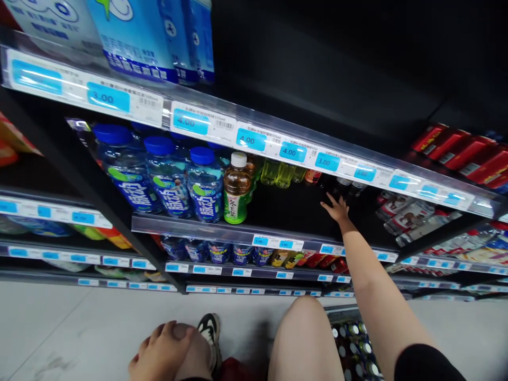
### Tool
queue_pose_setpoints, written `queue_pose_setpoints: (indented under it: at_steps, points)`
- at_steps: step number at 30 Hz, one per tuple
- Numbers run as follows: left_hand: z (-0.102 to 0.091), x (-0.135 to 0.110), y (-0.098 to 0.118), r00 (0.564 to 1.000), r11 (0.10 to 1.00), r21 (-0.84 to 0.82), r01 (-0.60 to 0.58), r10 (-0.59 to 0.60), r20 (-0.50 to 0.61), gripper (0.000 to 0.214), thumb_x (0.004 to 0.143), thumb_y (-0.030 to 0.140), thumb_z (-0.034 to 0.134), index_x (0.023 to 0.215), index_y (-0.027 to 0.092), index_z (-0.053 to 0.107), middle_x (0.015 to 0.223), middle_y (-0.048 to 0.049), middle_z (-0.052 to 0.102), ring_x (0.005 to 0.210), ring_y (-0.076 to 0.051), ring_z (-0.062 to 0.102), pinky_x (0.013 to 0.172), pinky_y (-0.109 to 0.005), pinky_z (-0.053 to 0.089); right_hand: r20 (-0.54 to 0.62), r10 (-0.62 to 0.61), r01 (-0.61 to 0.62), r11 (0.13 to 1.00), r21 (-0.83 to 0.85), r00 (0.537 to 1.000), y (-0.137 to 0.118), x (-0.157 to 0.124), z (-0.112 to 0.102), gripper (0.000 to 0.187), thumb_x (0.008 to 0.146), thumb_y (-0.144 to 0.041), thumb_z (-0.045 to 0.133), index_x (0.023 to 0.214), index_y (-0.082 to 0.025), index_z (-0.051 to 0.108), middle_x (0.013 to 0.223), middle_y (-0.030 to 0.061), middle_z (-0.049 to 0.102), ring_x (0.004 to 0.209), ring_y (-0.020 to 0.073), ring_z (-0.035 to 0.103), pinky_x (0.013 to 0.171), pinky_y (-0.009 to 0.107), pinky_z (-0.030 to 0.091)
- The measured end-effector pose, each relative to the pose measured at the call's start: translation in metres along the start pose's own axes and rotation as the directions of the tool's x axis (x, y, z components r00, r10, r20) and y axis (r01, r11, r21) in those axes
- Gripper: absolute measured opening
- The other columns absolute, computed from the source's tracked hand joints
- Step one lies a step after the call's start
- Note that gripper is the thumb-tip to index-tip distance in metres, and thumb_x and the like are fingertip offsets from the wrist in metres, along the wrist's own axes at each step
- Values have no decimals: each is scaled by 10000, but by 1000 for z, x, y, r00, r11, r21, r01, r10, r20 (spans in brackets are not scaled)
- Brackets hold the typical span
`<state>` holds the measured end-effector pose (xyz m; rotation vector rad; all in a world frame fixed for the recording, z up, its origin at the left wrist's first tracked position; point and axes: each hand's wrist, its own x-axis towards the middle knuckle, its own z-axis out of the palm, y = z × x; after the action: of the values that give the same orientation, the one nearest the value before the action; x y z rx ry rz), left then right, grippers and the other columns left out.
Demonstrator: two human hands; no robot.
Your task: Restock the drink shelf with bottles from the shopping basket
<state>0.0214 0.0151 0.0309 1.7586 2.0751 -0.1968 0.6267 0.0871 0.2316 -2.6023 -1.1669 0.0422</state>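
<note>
My right hand (337,209) reaches into the middle shelf with its fingers spread and nothing held. Just behind it, dark bottles (344,182) stand in the shadow under the upper ledge. Left of the hand are yellow-green bottles (283,174) and a bottle with an orange-red label (313,177). Farther left, a brown tea bottle (237,188) with a white cap and green label stands at the front, beside several blue-capped bottles (205,185). My left hand (162,352) lies over my left knee, fingers draped across it, holding nothing.
The upper shelf edge (222,124) carries blue price tags. A crate of capped bottles (355,349) is on the floor by my right leg. Red cans (464,151) and clear bottles (413,217) are at the right. Lower shelves hold small blue bottles (218,252).
</note>
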Motion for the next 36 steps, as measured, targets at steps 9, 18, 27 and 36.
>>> queue_pose_setpoints:
  at_steps: [9, 18, 27, 36]
  points:
    - [-4, -3, 4, 1000, 1000, -9, 5, -4, 26, 741, 861, 597, 360, 1437, 205, 612, 1557, -80, 547, 1404, -349, 471, 1124, -526, 399, -35, 62, -64, 996, -54, 997, -5, -7, -2, 699, 975, -733, 495, 1606, -450, 393, 1695, 90, 226, 1552, 390, 247, 1228, 586, 252]
    - [-6, -6, 4, 1000, 1000, 7, 15, -16, 17, 682, 905, 564, 376, 1443, 213, 604, 1564, -62, 542, 1411, -324, 475, 1127, -503, 402, -74, 43, -46, 998, -32, 996, 1, -4, 3, 680, 955, -730, 551, 1569, -450, 461, 1760, 39, -34, 1587, 422, 138, 1233, 602, 253]
    - [-9, -20, 7, 998, 999, 12, -50, 51, -34, 590, 912, 466, 444, 1386, 182, 652, 1488, -135, 598, 1355, -333, 536, 1073, -484, 436, -294, -197, 213, 977, 22, 935, -18, -28, -16, 416, 896, -458, 738, 1257, -252, 766, 1735, 137, 156, 1550, 448, 222, 1164, 664, 328]
    - [-11, -21, 7, 996, 992, -100, -83, 79, -46, 603, 871, 460, 491, 1374, 175, 666, 1487, -165, 598, 1343, -385, 542, 1073, -524, 447, -684, -514, 641, 763, -89, 517, 60, -255, -25, 254, 927, -210, 662, 1172, -233, 728, 1307, 110, 711, 1218, 287, 663, 1097, 483, 507]
